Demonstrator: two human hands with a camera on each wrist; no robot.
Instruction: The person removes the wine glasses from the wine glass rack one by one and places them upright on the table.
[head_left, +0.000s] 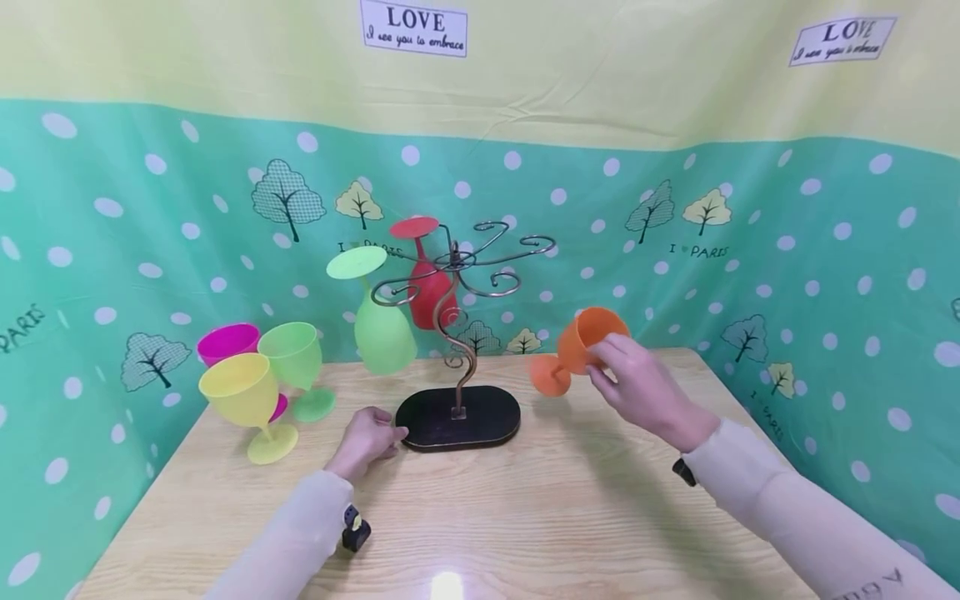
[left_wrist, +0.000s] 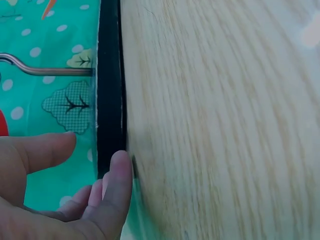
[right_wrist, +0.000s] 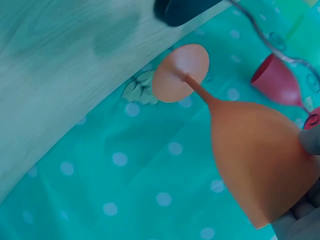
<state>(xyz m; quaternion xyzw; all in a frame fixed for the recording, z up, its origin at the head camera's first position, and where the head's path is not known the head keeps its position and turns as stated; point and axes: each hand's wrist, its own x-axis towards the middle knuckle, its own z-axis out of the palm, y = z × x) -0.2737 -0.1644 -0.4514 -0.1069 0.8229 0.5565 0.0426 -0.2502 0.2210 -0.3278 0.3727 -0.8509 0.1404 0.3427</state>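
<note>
Orange goblet (right_wrist: pixel 260 155): in the right hand (head_left: pixel 645 383), to the right of the stand. Thumb against the outside of the bowl, fingers around by the rim; the hand grips it. Goblet tilted, mouth towards upper right, foot low and to the left.

Nearest me, pale wood-grain tabletop (head_left: pixel 510 517). Two pale sleeves, left sleeve (head_left: pixel 277 542) and right sleeve (head_left: pixel 795 508), lettering on the latter.

Left hand (head_left: pixel 363 437) at the left end of the black oval base (head_left: pixel 489 421). One digit touches the base's edge, another sits apart from it; the fingers look relaxed. The hands are well apart.

Left side, a cluster of standing goblets: yellow goblet (head_left: pixel 242 396) in front, upright green goblet (head_left: pixel 291 358) behind and to its right, magenta goblet (head_left: pixel 228 340) partly hidden behind the yellow.

Rising from the base, the metal stand (head_left: pixel 471 360), wavy stem, curled arms on top. Hanging green goblet (head_left: pixel 384 333), upside down, on its left; red goblet (head_left: pixel 429 304), likewise inverted, farther back.

Farthest, dotted teal-and-yellow cloth (head_left: pixel 525 187), printed with trees.
</note>
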